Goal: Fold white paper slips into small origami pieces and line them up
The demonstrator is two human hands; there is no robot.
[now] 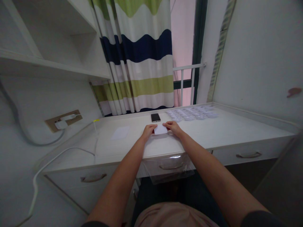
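Note:
Between my two hands is a small white piece of paper (160,129), held just above the desk. My left hand (148,131) pinches its left edge and my right hand (174,127) pinches its right edge. Just beyond it lies a black phone (155,118), flat on the desk. To the right of the phone, rows of small folded white pieces (190,113) are spread out; their exact kind is too blurred to tell. A flat stack or sheet of white paper (120,133) rests to the left of my left hand.
The white desk (236,126) has drawers with metal handles (249,155). A clear plastic sheet or bag (165,171) hangs over the front edge before me. A white cable (63,151) crosses the left end, near a wall socket (62,121). A striped curtain (142,69) hangs behind.

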